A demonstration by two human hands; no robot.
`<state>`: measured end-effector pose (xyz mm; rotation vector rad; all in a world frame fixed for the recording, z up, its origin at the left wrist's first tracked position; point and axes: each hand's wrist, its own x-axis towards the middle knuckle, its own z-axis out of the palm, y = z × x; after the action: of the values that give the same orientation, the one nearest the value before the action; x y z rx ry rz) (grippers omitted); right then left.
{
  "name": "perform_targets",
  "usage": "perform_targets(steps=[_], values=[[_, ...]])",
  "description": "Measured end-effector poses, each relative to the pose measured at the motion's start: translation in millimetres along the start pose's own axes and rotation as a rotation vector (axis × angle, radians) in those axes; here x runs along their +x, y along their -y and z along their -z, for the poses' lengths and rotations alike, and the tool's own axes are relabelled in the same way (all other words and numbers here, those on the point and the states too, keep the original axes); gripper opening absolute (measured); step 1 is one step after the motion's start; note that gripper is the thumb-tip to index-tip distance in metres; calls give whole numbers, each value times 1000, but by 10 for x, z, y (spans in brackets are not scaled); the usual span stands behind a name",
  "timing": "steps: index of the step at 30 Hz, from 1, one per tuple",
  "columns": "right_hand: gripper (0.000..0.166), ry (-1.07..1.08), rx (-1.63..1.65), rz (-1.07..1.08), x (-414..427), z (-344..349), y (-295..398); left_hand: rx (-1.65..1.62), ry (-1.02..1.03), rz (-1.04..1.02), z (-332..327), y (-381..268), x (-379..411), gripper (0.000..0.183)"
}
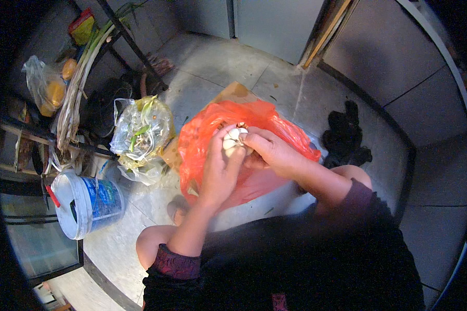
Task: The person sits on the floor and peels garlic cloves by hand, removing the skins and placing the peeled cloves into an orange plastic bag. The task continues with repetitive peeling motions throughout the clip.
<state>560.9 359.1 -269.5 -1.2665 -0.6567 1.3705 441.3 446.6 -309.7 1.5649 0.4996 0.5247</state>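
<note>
A white garlic bulb (233,140) with its cloves showing is held between my two hands, above a large red plastic bag (194,144) on the floor. My left hand (222,163) grips the bulb from the left and below, thumb against the cloves. The fingers of my right hand (266,149) press on its right side. What lies deeper in the red bag is mostly hidden by my hands. Under the bag, a piece of brown cardboard (233,92) sticks out.
A plastic-lined container (142,134) with peelings and green scraps stands to the left. Nearby are a white bucket (101,204) with a blue label and long scallions (81,77) on a rack. A black plastic bag (342,132) lies at right, beside cabinets.
</note>
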Motion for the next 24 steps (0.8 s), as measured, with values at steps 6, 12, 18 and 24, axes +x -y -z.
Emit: perform_targets(steps=[6, 12, 18, 24], values=[[28, -73, -68, 112, -55, 16, -49, -134, 73, 127, 27, -72, -15, 41], [25, -68, -41, 237, -8, 18, -188, -265, 84, 155, 53, -114, -27, 38], [28, -61, -112, 293, 2, 32, -219, -258, 94, 193, 88, -130, -28, 35], [31, -78, -285, 326, 9, 60, -246, -291, 108, 197, 99, -72, -57, 34]])
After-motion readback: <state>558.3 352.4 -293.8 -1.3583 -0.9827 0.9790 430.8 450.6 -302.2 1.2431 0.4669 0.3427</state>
